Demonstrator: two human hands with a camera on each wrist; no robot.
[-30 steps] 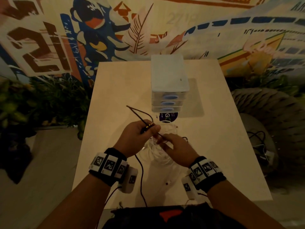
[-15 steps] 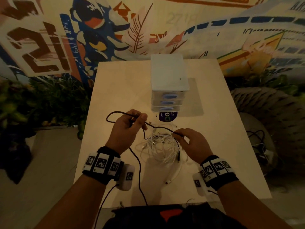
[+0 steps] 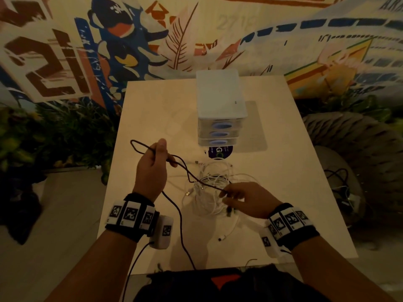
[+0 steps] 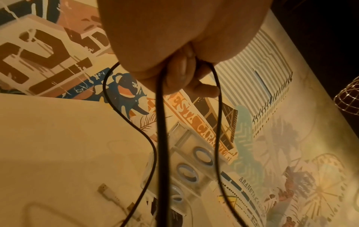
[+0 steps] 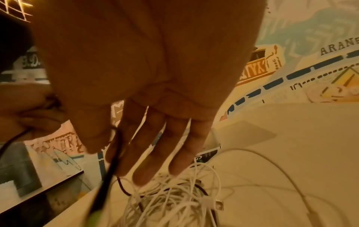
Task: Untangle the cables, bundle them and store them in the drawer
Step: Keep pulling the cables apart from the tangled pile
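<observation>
A black cable (image 3: 189,174) stretches between my two hands above the table (image 3: 283,171). My left hand (image 3: 156,162) grips a loop of it, raised at the left; in the left wrist view the black cable (image 4: 161,138) hangs from the curled fingers. My right hand (image 3: 236,198) pinches the cable between thumb and forefinger, its other fingers straight over a tangle of white cables (image 3: 212,188). The right wrist view shows the white cables (image 5: 174,198) under the fingertips. A small white unit of three drawers (image 3: 220,118) with blue handles stands behind, all drawers closed.
A dark round sticker (image 3: 219,151) lies in front of the drawers. A white plug end (image 3: 222,238) trails toward the near edge. Plants (image 3: 54,138) stand left of the table, a woven basket (image 3: 357,149) with dark cables right. A painted wall is behind.
My hands have drawn apart, the left moving up and left, the right moving right. The black cable now spans between them, pulled out of the white tangle.
</observation>
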